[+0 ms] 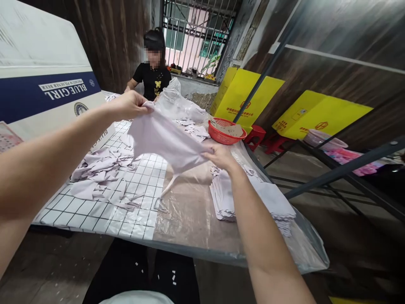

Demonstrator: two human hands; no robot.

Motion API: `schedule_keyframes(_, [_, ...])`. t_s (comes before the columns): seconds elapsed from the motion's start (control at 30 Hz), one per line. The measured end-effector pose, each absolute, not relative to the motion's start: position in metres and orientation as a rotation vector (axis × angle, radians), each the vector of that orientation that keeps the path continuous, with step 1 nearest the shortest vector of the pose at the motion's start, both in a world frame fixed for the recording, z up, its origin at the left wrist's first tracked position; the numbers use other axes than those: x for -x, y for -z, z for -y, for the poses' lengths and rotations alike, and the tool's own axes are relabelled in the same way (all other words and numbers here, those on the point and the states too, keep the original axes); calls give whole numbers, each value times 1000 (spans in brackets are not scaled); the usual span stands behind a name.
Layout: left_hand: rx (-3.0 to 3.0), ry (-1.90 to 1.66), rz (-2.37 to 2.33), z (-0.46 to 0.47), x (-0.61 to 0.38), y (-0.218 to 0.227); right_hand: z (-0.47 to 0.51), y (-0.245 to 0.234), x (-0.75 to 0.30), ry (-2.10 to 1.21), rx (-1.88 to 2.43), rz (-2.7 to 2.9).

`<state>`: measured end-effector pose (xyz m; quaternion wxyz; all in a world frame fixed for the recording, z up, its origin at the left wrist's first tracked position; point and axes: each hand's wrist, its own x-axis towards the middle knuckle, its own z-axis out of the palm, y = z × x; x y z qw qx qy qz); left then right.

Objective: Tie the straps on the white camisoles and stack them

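A pale lilac piece of fabric is stretched in the air above the table between my two hands. My left hand pinches its upper left corner. At its lower right end, my right hand grips the edge. A thin strip of the cloth hangs from its lower side toward the tabletop. Below and left lies a loose heap of similar fabric scraps. Under my right forearm are stacks of lilac cut pieces, partly hidden by the arm.
The table has a checked cover and clear plastic. A large box stands left. At the far side sits a co-worker beside a plastic bag. A red basket rests at the right edge, near metal bars and yellow boxes.
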<state>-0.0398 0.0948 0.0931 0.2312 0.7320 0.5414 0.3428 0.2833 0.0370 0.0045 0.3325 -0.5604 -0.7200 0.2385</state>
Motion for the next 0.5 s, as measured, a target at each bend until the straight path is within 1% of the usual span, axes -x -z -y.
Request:
schedule_keyframes(0.1, [-2177, -1032, -1544, -108, 36, -113, -58, -42, -295, -190, 1521, 1777])
schedule_keyframes(0.2, [-2236, -1159, -1542, -104, 37, -126, -57, -66, -302, 1, 1446, 1718])
schedule_keyframes(0.27, [-2296, -1184, -1534, -94, 44, -117, -44, -61, -302, 96, 1363, 1750])
schedule_keyframes(0.3, [-2346, -1170, -1520, -88, 50, -106, -33, -51, -299, 125, 1329, 1787])
schedule_keyframes(0.37, [-2471, -1065, -1465, -73, 65, -67, -4, -16, -291, 135, 1301, 1894])
schedule_keyframes(0.5, [-2570, -707, -1234, -24, 102, 45, 68, 81, -266, 40, 1330, 2239])
